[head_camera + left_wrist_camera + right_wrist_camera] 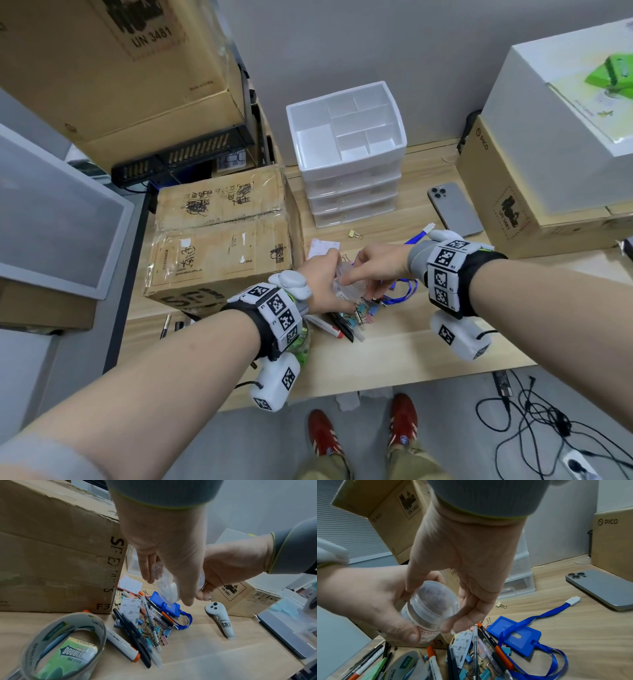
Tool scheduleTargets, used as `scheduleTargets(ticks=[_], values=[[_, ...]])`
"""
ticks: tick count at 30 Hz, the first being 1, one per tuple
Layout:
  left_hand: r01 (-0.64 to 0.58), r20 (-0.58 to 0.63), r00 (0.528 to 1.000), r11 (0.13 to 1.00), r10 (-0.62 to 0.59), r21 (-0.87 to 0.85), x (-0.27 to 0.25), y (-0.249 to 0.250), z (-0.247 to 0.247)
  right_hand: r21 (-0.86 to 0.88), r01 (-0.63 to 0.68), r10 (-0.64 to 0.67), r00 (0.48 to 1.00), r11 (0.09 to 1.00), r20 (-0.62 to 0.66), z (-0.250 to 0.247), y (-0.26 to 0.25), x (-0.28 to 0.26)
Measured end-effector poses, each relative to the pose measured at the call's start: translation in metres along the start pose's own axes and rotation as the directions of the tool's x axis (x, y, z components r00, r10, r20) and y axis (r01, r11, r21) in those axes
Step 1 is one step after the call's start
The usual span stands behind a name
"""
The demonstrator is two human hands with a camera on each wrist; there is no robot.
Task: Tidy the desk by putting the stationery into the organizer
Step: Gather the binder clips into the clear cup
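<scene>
Both hands hold a clear plastic jar (433, 609) above the stationery pile. My left hand (385, 608) grips its labelled body, and my right hand (467, 599) curls thumb and fingers round its lid. In the head view the jar (346, 284) sits between the two hands at mid desk. Below lie pens (154, 616), binder clips (154, 632), sticky notes (129, 608), a blue badge holder (164, 604) with lanyard, a white marker (120, 642) and a tape roll (65, 639). The white organizer (352, 192) stands at the back, its top compartments empty.
A taped cardboard box (219, 233) stands close on the left of the pile. A phone (455, 209) lies face down right of the organizer, beside a PICO carton (513, 192). A lone yellow clip (354, 234) lies before the drawers. A white controller (221, 619) rests on the desk.
</scene>
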State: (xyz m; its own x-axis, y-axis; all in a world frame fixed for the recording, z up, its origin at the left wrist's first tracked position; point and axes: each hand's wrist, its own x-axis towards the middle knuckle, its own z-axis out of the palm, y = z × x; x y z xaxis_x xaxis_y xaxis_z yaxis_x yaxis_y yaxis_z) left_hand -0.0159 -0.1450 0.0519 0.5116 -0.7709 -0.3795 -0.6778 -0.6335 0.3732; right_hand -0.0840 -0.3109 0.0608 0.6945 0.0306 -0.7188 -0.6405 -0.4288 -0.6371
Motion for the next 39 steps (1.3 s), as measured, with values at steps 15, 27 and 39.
scheduleTargets(ticks=[15,27,39], values=[[-0.094,0.079,0.993,0.995,0.091,0.031,0.006,-0.002,0.009,-0.219,0.108,-0.117,0.993,0.97,-0.031,0.004,0.019,-0.006],[-0.002,0.002,1.0,0.985,0.002,-0.171,-0.004,0.003,0.001,-0.316,0.047,-0.084,0.991,0.948,-0.106,-0.006,0.027,-0.015],[-0.094,-0.154,0.988,0.901,0.031,-0.423,-0.003,0.002,0.01,0.31,0.101,-0.12,0.992,0.945,0.042,0.006,0.031,-0.004]])
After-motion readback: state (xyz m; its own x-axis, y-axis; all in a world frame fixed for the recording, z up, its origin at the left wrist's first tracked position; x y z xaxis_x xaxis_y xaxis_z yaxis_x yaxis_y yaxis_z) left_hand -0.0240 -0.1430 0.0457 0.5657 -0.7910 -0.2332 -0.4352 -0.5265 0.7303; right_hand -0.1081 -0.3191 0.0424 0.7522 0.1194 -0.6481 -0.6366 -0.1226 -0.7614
